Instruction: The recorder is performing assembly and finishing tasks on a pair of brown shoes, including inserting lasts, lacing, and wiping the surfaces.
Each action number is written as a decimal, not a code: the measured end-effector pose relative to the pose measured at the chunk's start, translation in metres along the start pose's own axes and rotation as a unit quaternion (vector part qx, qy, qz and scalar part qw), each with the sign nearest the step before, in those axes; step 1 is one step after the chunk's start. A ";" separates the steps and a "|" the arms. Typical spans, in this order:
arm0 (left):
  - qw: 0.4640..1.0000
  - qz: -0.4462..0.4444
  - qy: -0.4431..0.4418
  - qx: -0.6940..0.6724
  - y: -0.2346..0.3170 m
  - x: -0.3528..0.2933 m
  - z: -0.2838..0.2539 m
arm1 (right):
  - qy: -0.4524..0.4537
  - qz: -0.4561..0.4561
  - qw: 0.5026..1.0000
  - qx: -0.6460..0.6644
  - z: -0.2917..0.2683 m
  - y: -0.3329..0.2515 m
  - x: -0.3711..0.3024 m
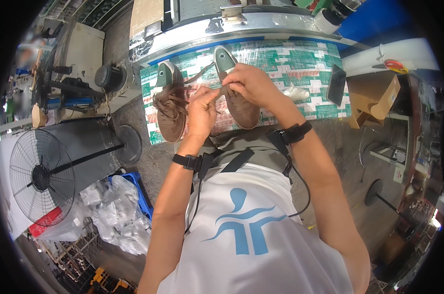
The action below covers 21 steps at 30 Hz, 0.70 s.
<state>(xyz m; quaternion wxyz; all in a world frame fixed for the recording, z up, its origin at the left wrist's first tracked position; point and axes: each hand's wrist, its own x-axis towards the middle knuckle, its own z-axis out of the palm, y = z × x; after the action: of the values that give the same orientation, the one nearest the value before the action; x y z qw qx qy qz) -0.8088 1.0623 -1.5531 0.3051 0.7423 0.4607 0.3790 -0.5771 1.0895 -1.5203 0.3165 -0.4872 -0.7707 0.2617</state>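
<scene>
Two brown lace-up shoes with green insoles lie side by side, toes pointing toward me. At the laces of the right shoe, my left hand and my right hand meet with fingers pinched. The brown shoelace trails left from there; its part between my fingertips is mostly hidden. My right hand lies partly over the shoe's opening. Beside my left hand stands the left shoe, its lace tied in a loose bow on top.
Under the shoes is a work surface wrapped in green, white and red printed tape. A phone and crumpled white material lie on its right. A metal-edged machine runs behind. A cardboard box stands right, a pedestal fan left.
</scene>
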 end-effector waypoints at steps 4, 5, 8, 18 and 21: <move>1.000 0.002 0.008 0.015 0.000 -0.003 0.004 | -0.011 0.025 0.997 0.074 0.000 0.009 0.002; 1.000 0.001 0.014 0.013 0.004 -0.001 0.003 | -0.015 0.022 0.997 0.072 0.000 0.008 0.002; 0.999 -0.028 -0.017 0.020 0.011 0.002 0.006 | 0.031 0.189 0.941 0.280 -0.005 -0.001 -0.003; 0.964 -0.182 -0.050 -0.189 -0.007 0.002 0.007 | 0.129 -0.013 0.782 0.609 -0.097 -0.098 0.005; 0.916 -0.279 -0.044 -0.286 -0.004 0.004 -0.003 | -0.077 -0.056 0.837 0.539 -0.093 -0.086 -0.021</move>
<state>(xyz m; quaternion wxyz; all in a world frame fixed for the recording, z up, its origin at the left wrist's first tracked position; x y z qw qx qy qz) -0.8118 1.0677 -1.5535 0.6176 0.4808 0.5072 0.3608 -0.5518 1.0455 -1.4023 0.4825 -0.1735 -0.5558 0.6543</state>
